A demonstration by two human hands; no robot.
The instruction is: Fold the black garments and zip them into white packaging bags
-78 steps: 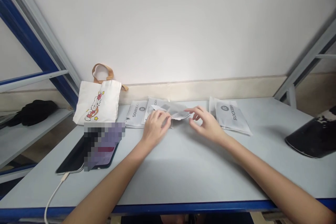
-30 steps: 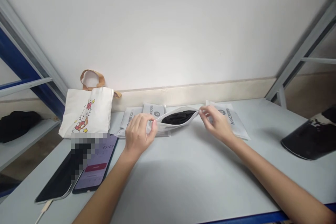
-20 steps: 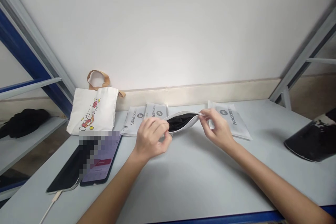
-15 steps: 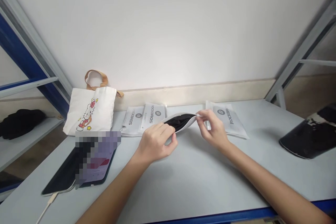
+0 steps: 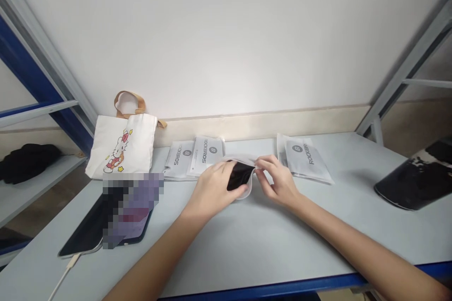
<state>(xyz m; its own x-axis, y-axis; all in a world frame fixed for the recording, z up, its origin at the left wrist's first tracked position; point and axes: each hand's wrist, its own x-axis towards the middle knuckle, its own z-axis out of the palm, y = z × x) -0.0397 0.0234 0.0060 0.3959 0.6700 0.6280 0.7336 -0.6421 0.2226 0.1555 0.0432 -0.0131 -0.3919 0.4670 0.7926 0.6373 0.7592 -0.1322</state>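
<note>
**Left hand (image 5: 213,193) and right hand (image 5: 277,181) close in on white pouch (image 5: 243,160)**

Both now hold it between them, fingers pinching its rim. Black cloth (image 5: 240,175) still shows at the open mouth, not fully inside; printed packets (image 5: 303,160) lie beyond the right hand.

Room behind the worktop: white wall, blue-and-grey metal racking
White wall (image 5: 226,33) rises behind the worktop (image 5: 247,256), with a cream skirting strip (image 5: 261,124) along its back edge. Blue metal frame (image 5: 31,61) and shelf (image 5: 45,190) left of it, grey metal strut (image 5: 413,66) right, tan floor (image 5: 406,127) beyond. Bright, even light.
</note>
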